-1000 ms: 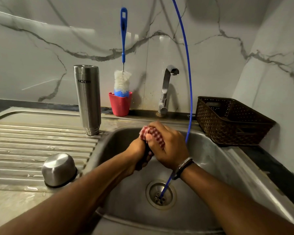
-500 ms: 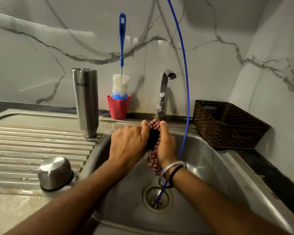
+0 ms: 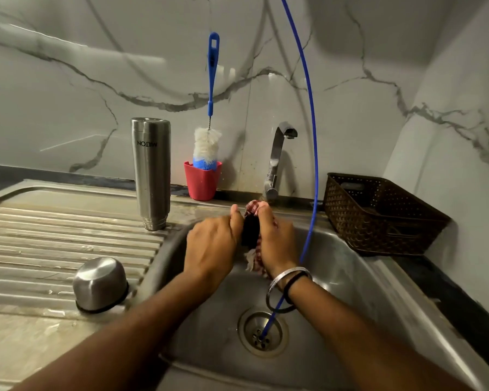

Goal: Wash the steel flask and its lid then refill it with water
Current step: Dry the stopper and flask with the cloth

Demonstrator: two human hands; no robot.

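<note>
The steel sink [image 3: 350, 277] fills the near right of the scene, with its ribbed drainboard [image 3: 54, 244] running off to the left. On that drainboard, at the far edge, the steel flask [image 3: 151, 173] stands inverted, mouth down and long axis vertical, left of and beyond both hands. Its domed lid [image 3: 99, 283] sits nearer, at the drainboard's near right, just beside the basin's left rim.

Over the basin, below the tap [image 3: 277, 159], the left hand [image 3: 212, 246] and right hand [image 3: 277, 244] close together on a small dark piece [image 3: 250, 230]; what it is I cannot tell. The right grip is also curled round a red checked cloth [image 3: 254, 258], pressing it against that piece, while the left grip pinches the piece from the left.

The flask lies up-left of the grips, so the left hand is nearer and would likely reach it, taking it round the middle across its upright axis
</note>
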